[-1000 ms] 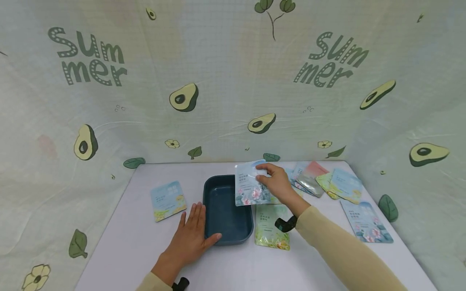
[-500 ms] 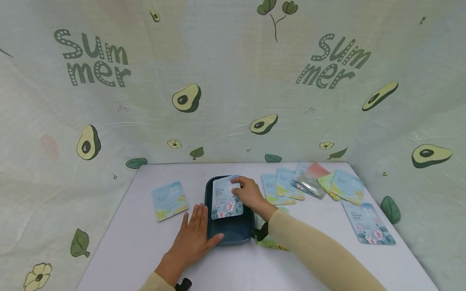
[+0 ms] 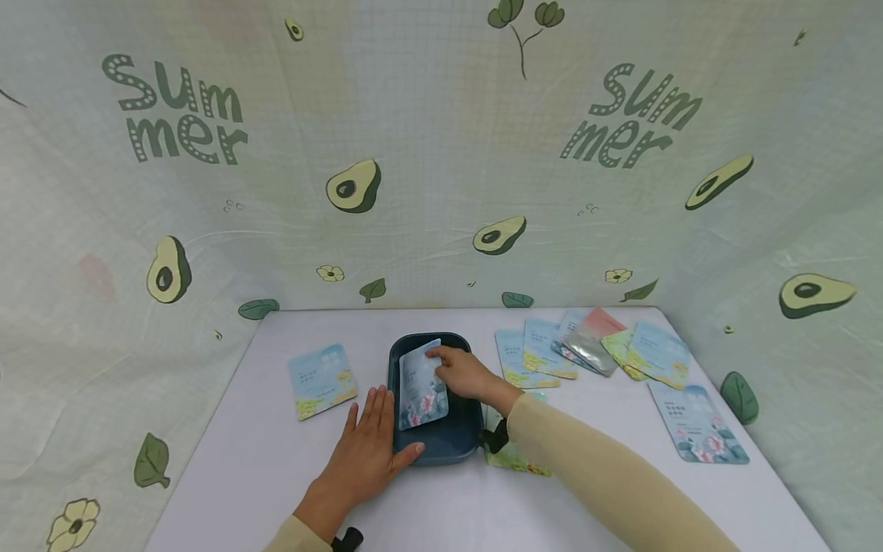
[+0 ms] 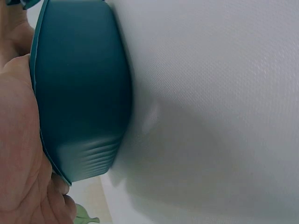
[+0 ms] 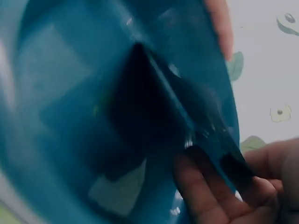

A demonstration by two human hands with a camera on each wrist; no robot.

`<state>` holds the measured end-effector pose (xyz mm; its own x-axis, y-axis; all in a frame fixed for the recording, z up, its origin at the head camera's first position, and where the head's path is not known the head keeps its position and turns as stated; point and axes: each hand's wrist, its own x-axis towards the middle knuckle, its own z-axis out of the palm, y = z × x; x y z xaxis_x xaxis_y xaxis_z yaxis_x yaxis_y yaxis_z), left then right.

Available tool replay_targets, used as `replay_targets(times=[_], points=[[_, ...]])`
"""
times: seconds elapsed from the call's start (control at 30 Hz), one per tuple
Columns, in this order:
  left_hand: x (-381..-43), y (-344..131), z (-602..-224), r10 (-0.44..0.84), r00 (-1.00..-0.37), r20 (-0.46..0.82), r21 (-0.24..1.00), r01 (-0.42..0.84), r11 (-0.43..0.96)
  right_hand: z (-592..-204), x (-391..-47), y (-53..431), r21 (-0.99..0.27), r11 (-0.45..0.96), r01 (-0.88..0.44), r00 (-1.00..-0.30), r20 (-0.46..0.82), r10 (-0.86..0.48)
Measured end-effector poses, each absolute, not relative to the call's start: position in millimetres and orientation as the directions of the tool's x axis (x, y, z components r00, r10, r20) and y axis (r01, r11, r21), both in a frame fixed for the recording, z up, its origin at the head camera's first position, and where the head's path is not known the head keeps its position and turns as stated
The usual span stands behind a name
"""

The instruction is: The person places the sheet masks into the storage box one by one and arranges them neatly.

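Observation:
A dark blue rectangular tray (image 3: 448,446) stands in the middle of the white table. My left hand (image 3: 366,448) rests against its left rim with straight fingers, the thumb over the near edge. The tray's outer wall (image 4: 84,79) fills much of the left wrist view. Inside the tray, my right hand (image 3: 471,376) pinches the upper right corner of a light blue flower-printed packet (image 3: 419,395), which leans tilted along the left side. The right wrist view shows my fingertips (image 5: 196,186) at the packet's edge; its underside is dark and blurred.
Another blue packet (image 3: 322,381) lies left of the tray. A green packet (image 3: 513,456) sits to the right, partly under my forearm. Several overlapping packets (image 3: 541,353), one with a silver part (image 3: 589,349), lie at the back right. A flower-printed packet (image 3: 700,425) is near the right edge.
My right hand has carried the blue flower-printed packet leftward from the tray's right side and lowered it into the tray, tilting it. My left hand has stayed at the rim.

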<state>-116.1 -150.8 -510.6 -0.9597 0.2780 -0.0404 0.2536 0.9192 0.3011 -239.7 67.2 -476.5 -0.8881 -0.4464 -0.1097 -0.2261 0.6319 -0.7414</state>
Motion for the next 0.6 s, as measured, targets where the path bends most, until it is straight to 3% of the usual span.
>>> replay_targets(times=[0.13,0.37,0.6], points=[[-115.9,-151.1,-510.6,0.283,-0.958,-0.038,0.301,0.259,0.918,-472.7,-237.5,67.9,-0.660,0.684,-0.309,-0.879,-0.075,-0.470],[-116.7,-151.0,-513.5,0.285,-0.958,-0.029,0.303,0.263,0.916,-476.1,-237.5,67.4,-0.712,0.669,-0.215,-0.937,-0.042,-0.347],[-117.2,-151.7,-514.4,0.278,-0.960,-0.028,0.295,0.258,0.920,-477.6,-239.5,66.7,-0.725,0.658,-0.206,-0.932,-0.059,-0.357]])
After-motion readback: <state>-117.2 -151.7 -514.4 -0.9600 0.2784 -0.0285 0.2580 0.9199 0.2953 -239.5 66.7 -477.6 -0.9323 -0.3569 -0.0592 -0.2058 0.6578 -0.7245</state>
